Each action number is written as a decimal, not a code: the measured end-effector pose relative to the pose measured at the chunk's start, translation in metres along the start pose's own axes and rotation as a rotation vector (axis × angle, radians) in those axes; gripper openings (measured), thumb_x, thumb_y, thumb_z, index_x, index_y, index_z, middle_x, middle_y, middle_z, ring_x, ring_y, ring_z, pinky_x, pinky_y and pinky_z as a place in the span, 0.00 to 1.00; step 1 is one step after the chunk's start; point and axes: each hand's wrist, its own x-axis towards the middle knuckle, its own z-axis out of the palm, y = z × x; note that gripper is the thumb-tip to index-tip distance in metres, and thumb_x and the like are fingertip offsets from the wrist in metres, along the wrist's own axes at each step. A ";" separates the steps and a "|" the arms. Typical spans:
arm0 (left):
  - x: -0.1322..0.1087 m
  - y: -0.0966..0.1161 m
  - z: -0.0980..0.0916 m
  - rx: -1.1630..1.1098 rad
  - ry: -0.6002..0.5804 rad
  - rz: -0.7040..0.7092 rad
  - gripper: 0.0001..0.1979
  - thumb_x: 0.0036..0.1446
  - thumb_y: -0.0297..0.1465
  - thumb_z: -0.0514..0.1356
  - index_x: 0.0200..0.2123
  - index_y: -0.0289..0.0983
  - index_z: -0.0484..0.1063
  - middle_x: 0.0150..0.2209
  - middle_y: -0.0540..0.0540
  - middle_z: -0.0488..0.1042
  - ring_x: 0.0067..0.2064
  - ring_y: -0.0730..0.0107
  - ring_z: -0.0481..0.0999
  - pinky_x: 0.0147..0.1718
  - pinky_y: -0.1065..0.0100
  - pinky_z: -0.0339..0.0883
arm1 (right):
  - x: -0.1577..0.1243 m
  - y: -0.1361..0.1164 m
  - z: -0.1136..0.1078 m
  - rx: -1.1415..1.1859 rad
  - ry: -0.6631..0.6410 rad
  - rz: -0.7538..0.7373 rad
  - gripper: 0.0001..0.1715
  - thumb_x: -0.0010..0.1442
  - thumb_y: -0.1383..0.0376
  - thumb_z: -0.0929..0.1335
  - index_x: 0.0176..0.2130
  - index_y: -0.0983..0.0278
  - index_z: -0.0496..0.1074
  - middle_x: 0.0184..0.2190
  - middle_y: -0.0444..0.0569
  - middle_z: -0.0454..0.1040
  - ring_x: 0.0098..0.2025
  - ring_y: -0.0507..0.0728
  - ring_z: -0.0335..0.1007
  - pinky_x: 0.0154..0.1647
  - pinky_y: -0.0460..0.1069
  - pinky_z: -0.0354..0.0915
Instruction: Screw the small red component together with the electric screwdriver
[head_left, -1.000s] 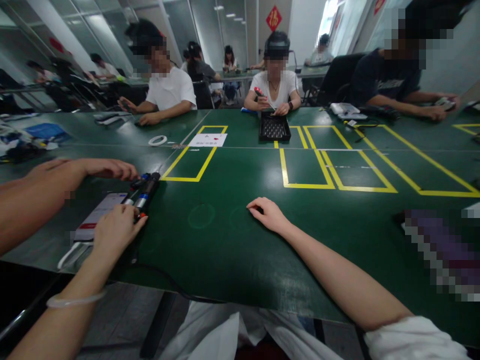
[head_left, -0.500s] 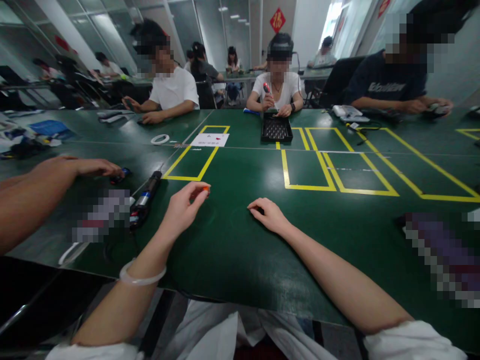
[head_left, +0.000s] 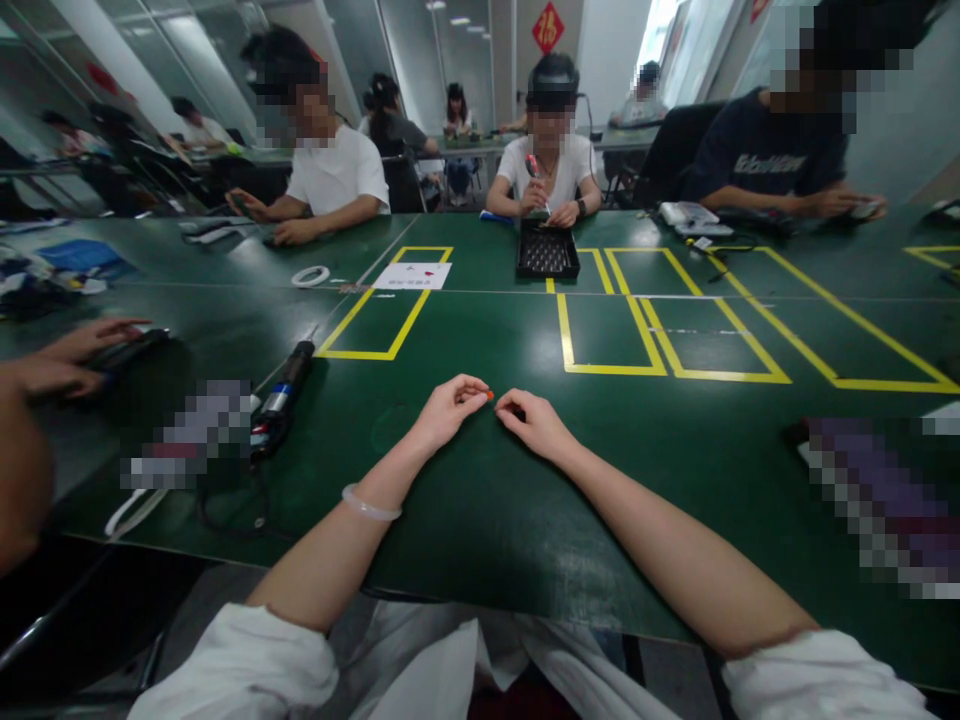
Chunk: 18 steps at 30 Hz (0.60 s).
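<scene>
My left hand (head_left: 448, 408) rests on the green table (head_left: 480, 470) in front of me and pinches a tiny orange piece (head_left: 490, 395) between thumb and forefinger. My right hand (head_left: 536, 422) lies just to its right, fingers curled and pinched together, almost touching the orange piece; I cannot make out anything in it. A black and silver electric screwdriver (head_left: 281, 398) with a cable lies on the table to the left of my left hand.
A neighbour's hand (head_left: 79, 350) at far left rests on a dark object. Yellow tape rectangles (head_left: 607, 335) mark the table ahead. A black tray (head_left: 547, 258), a white sheet (head_left: 414, 276) and a white ring (head_left: 310, 275) lie farther away. Several people sit across the table.
My left hand left the screwdriver with the orange piece and moved right until it met my right hand. The neighbour's hand drew back to the left.
</scene>
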 end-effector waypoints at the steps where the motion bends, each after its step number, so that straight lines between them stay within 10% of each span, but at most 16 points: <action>1: -0.001 -0.001 -0.001 -0.001 -0.010 -0.009 0.15 0.54 0.37 0.63 0.42 0.33 0.72 0.40 0.42 0.76 0.41 0.67 0.75 0.44 0.64 0.67 | 0.000 0.001 0.000 0.044 0.012 0.011 0.03 0.61 0.67 0.65 0.35 0.63 0.69 0.31 0.44 0.72 0.34 0.53 0.68 0.38 0.48 0.63; 9: -0.005 0.005 0.001 -0.017 -0.107 -0.001 0.16 0.55 0.37 0.61 0.44 0.34 0.73 0.42 0.42 0.77 0.44 0.64 0.76 0.47 0.61 0.67 | 0.000 0.004 0.002 0.255 0.038 0.025 0.17 0.58 0.66 0.65 0.49 0.61 0.62 0.31 0.42 0.71 0.31 0.51 0.69 0.38 0.47 0.66; 18: -0.006 0.004 0.002 -0.037 -0.114 0.019 0.15 0.54 0.36 0.62 0.43 0.35 0.71 0.41 0.43 0.76 0.44 0.66 0.75 0.45 0.62 0.68 | 0.000 0.003 0.002 0.215 0.043 0.018 0.09 0.59 0.65 0.65 0.42 0.61 0.66 0.32 0.43 0.72 0.34 0.52 0.69 0.38 0.47 0.65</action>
